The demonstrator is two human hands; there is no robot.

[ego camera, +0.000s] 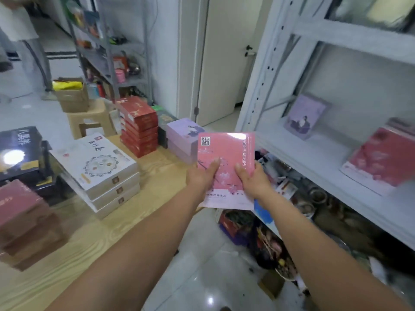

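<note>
A flat pink box (225, 151) with blossom print is held up in front of me, face towards the camera. My left hand (201, 178) grips its lower left edge, thumb on the front. My right hand (252, 179) grips its lower right edge the same way. The box hangs in the air between a wooden table (157, 182) on the left and a white metal shelf (314, 158) on the right. On that shelf lies another pink box (381, 158), and a purple box (305, 116) leans upright behind it.
The table carries stacks of white boxes (107, 173), red boxes (139, 126), purple boxes (182, 138), a black box (20, 151) and brown-pink boxes (24, 221). Clutter fills the floor under the shelf. A white door (224, 63) stands ahead. A person stands far left.
</note>
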